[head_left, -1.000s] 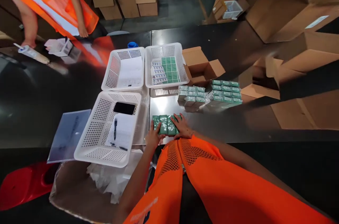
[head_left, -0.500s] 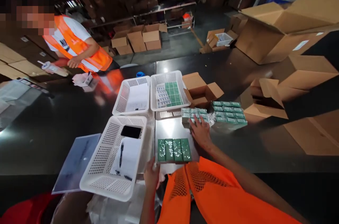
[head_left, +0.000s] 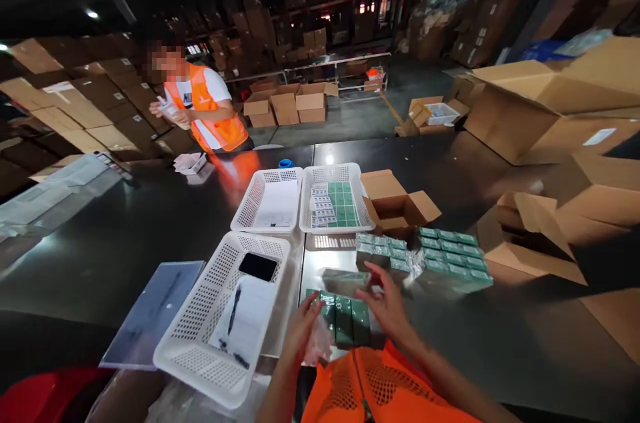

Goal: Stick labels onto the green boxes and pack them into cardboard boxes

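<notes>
Above a row of green boxes (head_left: 344, 324), my right hand (head_left: 389, 303) pinches one small film-wrapped box (head_left: 345, 282) by its right end. This box is slightly blurred and held lengthwise across the row. My left hand (head_left: 303, 324) is at the row's left end, its fingertips by the leftmost box. Crumpled clear plastic film (head_left: 319, 341) hangs at its palm and seems to be held there; part of the grip is hidden. Just beyond my right hand stand a smaller wrapped stack of boxes (head_left: 380, 251) and a larger green stack (head_left: 454, 260).
White baskets hold papers (head_left: 239, 218), green and white packs (head_left: 304, 226), and a phone with pens (head_left: 167, 350). Open cartons (head_left: 400, 206) stand behind the stacks and at the right (head_left: 530, 236). Across the dark table, a person in an orange vest (head_left: 215, 110) handles something pale.
My right hand has come from the wrapped stack toward the green row, now with a box in it. My left hand has moved up beside the row with the film. The view has tilted up.
</notes>
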`<state>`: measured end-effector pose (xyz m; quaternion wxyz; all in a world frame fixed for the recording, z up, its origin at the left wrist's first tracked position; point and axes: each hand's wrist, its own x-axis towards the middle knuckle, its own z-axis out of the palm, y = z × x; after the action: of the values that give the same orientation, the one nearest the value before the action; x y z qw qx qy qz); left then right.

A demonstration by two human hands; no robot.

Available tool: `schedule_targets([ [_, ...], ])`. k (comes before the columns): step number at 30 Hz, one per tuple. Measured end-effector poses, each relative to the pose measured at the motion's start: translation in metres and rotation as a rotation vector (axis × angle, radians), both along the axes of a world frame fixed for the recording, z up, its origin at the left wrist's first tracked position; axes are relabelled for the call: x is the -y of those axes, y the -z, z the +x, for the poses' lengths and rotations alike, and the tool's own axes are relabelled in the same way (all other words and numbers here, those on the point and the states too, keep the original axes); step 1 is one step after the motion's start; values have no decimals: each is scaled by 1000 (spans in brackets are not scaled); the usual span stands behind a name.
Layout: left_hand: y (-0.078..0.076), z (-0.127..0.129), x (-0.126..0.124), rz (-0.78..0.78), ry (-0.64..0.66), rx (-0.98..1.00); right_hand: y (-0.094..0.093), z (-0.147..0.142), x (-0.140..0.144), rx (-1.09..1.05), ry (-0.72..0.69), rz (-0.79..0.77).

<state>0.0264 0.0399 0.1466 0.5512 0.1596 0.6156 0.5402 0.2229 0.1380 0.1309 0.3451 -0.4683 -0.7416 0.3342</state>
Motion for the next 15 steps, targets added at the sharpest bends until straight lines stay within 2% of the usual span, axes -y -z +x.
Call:
schedule_targets([
  [2, -7, 11, -16, 103, -80, 104, -8, -10, 18, -155, -125, -121],
  [4, -12, 17, -29, 173, -143, 186, -15, -15, 32, -266, -308, -258],
  [6, -15, 20, -36, 205, -162, 250, -20, -15, 40, -274, -410, -244],
  [10, -17, 27, -31, 178, -64, 348, -26, -6, 40, -205, -283, -58],
  [12, -16, 34, -25, 160, 4, 363, -31, 0, 37, -169, -246, -77],
  [15, -17, 40, -15, 163, 66, 308, -44, 9, 32, -132, -286, -117],
])
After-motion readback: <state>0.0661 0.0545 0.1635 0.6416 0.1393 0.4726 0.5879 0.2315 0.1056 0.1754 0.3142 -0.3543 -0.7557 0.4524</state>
